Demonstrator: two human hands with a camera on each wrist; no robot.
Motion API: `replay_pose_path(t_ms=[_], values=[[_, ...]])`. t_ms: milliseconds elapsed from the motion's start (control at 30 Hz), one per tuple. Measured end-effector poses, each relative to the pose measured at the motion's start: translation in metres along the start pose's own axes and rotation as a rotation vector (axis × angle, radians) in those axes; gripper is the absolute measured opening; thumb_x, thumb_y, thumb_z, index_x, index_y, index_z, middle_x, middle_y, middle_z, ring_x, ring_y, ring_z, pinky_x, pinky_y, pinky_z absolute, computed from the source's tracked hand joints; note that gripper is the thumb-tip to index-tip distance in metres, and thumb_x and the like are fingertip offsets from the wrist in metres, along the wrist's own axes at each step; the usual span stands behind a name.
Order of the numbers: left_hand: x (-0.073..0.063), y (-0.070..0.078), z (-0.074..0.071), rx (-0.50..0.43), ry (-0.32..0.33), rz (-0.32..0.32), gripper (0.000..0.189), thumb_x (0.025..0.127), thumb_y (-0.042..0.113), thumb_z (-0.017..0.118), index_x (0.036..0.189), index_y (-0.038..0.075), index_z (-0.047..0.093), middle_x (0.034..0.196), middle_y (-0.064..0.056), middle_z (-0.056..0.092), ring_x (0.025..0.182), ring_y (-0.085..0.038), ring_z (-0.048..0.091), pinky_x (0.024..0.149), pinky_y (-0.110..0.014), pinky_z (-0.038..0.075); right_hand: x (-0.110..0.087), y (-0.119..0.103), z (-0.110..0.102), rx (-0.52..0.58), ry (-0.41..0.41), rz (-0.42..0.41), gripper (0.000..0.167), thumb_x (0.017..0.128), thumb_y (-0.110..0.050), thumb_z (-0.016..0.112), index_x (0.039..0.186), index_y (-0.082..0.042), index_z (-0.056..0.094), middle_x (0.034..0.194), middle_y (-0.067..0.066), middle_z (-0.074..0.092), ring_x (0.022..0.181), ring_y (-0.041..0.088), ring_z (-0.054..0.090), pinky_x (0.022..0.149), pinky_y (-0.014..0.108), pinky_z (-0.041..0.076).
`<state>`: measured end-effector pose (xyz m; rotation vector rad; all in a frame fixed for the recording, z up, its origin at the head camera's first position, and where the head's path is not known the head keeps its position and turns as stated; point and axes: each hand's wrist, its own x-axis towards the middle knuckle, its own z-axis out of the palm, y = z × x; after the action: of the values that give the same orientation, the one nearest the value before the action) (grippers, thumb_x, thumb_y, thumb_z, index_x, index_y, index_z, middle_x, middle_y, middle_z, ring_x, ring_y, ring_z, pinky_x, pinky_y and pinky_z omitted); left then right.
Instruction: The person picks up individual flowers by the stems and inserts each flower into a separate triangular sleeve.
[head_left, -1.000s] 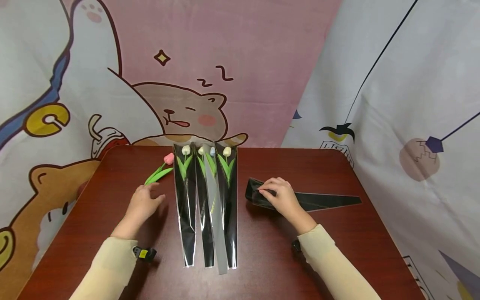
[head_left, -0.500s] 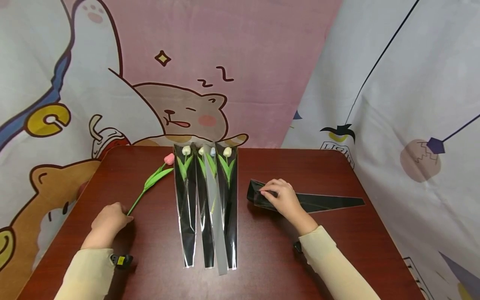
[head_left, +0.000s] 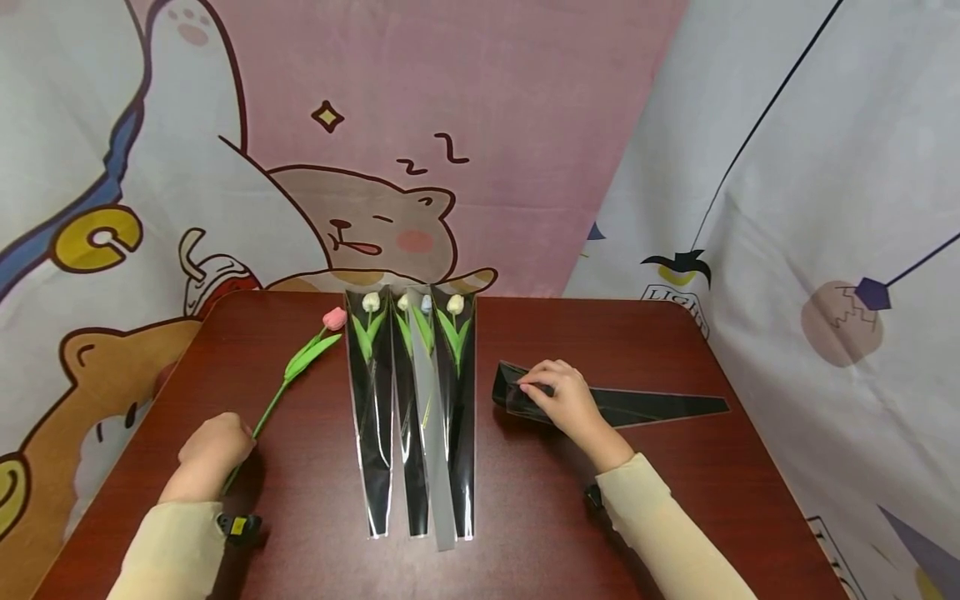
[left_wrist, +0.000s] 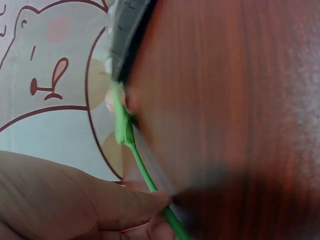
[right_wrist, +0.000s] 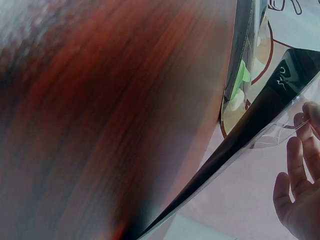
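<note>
A pink artificial tulip point(head_left: 335, 318) with a green stem slants across the left of the table. My left hand point(head_left: 217, 446) pinches its stem low down; in the left wrist view the thumb and fingers close on the green stem point(left_wrist: 145, 172). On the right, a black flower sleeve point(head_left: 652, 406) with a clear front lies sideways. Its wide mouth faces left, and my right hand point(head_left: 564, 396) pinches the clear film point(right_wrist: 272, 137) there between thumb and index finger. The other fingers of that hand are loosely bent in the right wrist view.
Several black sleeves point(head_left: 372, 450) holding white and blue tulips lie side by side mid-table, pointing toward me. A grey strip point(head_left: 441, 475) lies over them. The wooden table point(head_left: 540, 517) ends at a cartoon-printed cloth point(head_left: 525, 167) behind.
My left hand has moved down the tulip's stem toward me and now pinches it near its lower end. The tulip has shifted slightly left. My right hand stays at the sleeve's mouth.
</note>
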<state>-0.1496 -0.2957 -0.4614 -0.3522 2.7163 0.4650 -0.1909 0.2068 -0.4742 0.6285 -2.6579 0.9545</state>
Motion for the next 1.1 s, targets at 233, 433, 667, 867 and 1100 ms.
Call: replay_pose_path(t_ms=[233, 433, 667, 867, 1100], values=[[-0.005, 0.001, 0.0, -0.064, 0.089, 0.061, 0.024, 0.09, 0.016, 0.053, 0.067, 0.01, 0.051, 0.066, -0.007, 0.047, 0.061, -0.022, 0.046, 0.05, -0.033, 0.035, 0.0, 0.0, 0.001, -0.009, -0.002, 0.006, 0.01, 0.084, -0.02, 0.071, 0.093, -0.022, 0.075, 0.094, -0.007, 0.066, 0.09, 0.013, 0.056, 0.082, 0.04, 0.045], [-0.005, 0.011, 0.006, -0.159, 0.274, 0.166, 0.017, 0.089, 0.016, 0.059, 0.09, -0.001, 0.06, 0.075, -0.014, 0.06, 0.066, -0.026, 0.053, 0.054, -0.032, 0.037, 0.001, -0.002, 0.002, -0.016, 0.009, -0.008, 0.009, 0.084, -0.02, 0.072, 0.092, -0.021, 0.075, 0.093, -0.007, 0.067, 0.088, 0.012, 0.056, 0.079, 0.037, 0.047], [-0.007, 0.045, 0.013, -0.38, 0.538, 0.301, 0.018, 0.09, 0.016, 0.063, 0.097, -0.001, 0.064, 0.086, -0.017, 0.067, 0.073, -0.022, 0.058, 0.058, -0.026, 0.042, 0.004, -0.008, 0.005, -0.008, 0.009, -0.032, 0.008, 0.084, -0.019, 0.072, 0.091, -0.02, 0.075, 0.092, -0.007, 0.066, 0.088, 0.012, 0.057, 0.074, 0.033, 0.049], [-0.005, 0.081, 0.023, -0.636, 0.637, 0.375, 0.02, 0.088, 0.01, 0.066, 0.105, 0.0, 0.061, 0.09, -0.015, 0.07, 0.071, 0.012, 0.053, 0.062, -0.006, 0.041, 0.008, -0.012, 0.008, -0.017, 0.04, -0.081, 0.008, 0.083, -0.02, 0.073, 0.09, -0.021, 0.075, 0.091, -0.008, 0.067, 0.086, 0.011, 0.057, 0.074, 0.033, 0.048], [-0.007, 0.12, 0.032, -0.932, 0.579, 0.465, 0.027, 0.087, -0.002, 0.062, 0.113, -0.001, 0.052, 0.092, -0.023, 0.068, 0.072, 0.007, 0.061, 0.062, -0.006, 0.047, 0.011, -0.017, 0.011, 0.001, 0.049, -0.09, 0.008, 0.084, -0.023, 0.071, 0.091, -0.022, 0.075, 0.091, -0.009, 0.066, 0.087, 0.011, 0.056, 0.08, 0.038, 0.045]])
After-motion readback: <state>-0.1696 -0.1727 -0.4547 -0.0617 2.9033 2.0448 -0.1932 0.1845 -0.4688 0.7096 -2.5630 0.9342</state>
